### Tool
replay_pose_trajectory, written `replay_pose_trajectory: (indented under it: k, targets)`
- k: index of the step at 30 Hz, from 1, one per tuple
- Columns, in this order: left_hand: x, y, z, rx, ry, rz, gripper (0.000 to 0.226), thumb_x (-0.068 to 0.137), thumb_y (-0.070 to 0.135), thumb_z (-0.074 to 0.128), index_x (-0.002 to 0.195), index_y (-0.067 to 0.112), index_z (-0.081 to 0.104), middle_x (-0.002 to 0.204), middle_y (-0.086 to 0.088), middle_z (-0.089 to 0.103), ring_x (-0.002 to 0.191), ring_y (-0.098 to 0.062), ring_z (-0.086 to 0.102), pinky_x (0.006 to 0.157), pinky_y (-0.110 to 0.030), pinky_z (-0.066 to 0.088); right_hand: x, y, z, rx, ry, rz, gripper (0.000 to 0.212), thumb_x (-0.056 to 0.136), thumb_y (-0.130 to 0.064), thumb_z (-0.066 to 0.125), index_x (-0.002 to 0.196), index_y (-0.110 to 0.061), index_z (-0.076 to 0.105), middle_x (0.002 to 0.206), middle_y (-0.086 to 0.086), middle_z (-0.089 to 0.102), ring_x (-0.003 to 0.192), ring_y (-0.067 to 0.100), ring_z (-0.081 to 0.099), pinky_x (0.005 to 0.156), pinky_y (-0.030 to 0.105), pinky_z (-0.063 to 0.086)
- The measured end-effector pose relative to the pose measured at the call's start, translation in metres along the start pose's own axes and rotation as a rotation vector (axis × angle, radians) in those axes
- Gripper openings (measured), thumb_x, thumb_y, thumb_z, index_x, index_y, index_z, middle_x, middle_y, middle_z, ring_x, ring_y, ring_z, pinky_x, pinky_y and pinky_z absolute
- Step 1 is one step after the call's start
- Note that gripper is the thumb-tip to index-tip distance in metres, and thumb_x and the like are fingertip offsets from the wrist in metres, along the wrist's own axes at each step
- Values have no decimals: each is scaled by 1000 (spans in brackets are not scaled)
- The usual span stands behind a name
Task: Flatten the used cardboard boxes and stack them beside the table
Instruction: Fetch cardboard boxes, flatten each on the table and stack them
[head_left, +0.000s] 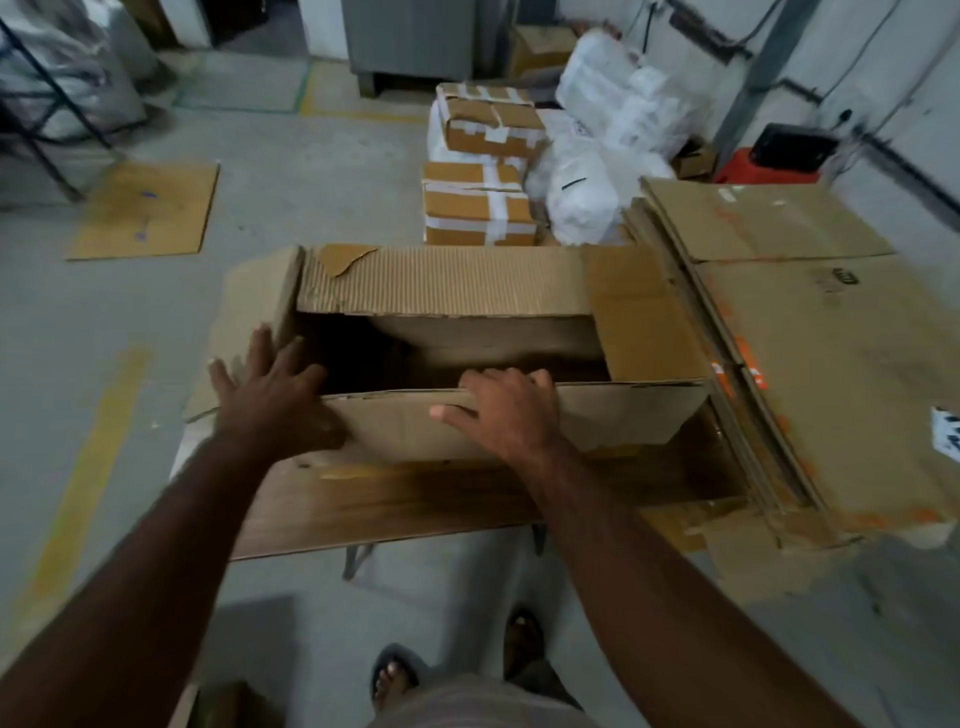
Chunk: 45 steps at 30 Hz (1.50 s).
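Sandalled feet (395, 675) and a striped hem are showing at the bottom centre of the frame, nearest the camera, with two bare forearms reaching up and away from them.

Moving left to right: at the upper left, a loose flat cardboard sheet (145, 210) is lying on the grey floor, and a yellow floor line (88, 467) is running down the left edge. Left of centre, the left hand (270, 384) is resting with fingers straight and spread, palm down, at the left end of an open cardboard box (452, 338), touching its side flap where that meets the near flap. At centre, the box is sitting on a low wooden table (415, 499), its mouth open upward and its far flap standing with torn corrugation. Just right of centre, the right hand (498, 410) is gripping the top edge of the near flap, fingers curled over it and thumb pressed on the outer face.

At the upper middle, taped parcels (478, 208) and white plastic sacks (597, 171) are standing behind the box. At the right, a stack of flattened boxes (810, 338) is lying just beside the table, touching the open box's right flap.

The step in hand appears to be collapsing this box. Doing it well likely means folding the flaps out, then pushing opposite corners toward each other so the walls shear flat along existing creases rather than crumpling. Whether the bottom is still taped cannot be told; if so, it needs freeing first.
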<state>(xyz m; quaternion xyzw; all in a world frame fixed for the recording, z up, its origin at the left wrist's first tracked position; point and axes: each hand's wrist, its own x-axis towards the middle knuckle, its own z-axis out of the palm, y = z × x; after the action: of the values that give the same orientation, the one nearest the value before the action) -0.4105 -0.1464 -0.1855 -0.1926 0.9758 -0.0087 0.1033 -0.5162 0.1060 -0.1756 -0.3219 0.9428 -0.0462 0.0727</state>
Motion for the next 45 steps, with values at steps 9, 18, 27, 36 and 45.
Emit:
replay_pose_trajectory:
  k: [9, 18, 27, 36, 45]
  targets:
    - [4, 117, -14, -19, 5, 78, 128, 67, 88, 62, 162, 25, 4, 171, -8, -4, 156, -30, -10, 115, -73, -5, 2, 73, -39, 104, -171, 356, 87, 99, -75, 15, 152, -13, 45, 160, 17, 38, 147, 39, 31, 117, 54, 25]
    - [39, 188, -26, -187, -29, 121, 151, 39, 113, 5, 163, 27, 4, 171, -3, -10, 157, -26, -7, 116, -73, 5, -18, 149, -62, -16, 195, 398, 96, 91, -68, 51, 159, -7, 24, 166, 31, -1, 154, 46, -8, 123, 59, 5]
    - [40, 191, -27, -249, -39, 90, 148, 36, 113, 18, 161, 38, -4, 161, 6, -38, 156, -25, -14, 118, -72, 9, -13, 245, -39, 316, 114, 565, 96, 90, -61, 64, 160, -17, 14, 164, 21, 23, 148, 42, 28, 118, 56, 30]
    - [38, 197, -34, -315, -43, 69, 147, 36, 113, 31, 161, 42, -3, 149, 18, -53, 155, -29, -16, 113, -72, 23, 21, 185, -41, 241, -17, -18, 84, 97, -64, 50, 163, -27, 15, 172, 4, 2, 157, 27, 10, 123, 52, 16]
    - [31, 195, -34, -351, -56, 16, 140, 43, 111, 36, 159, 46, -5, 154, 19, -47, 156, -21, -15, 116, -66, 30, 89, 108, -41, 11, 142, -200, 94, 91, -56, 60, 164, -25, 9, 168, 7, -25, 157, 28, -14, 119, 57, 23]
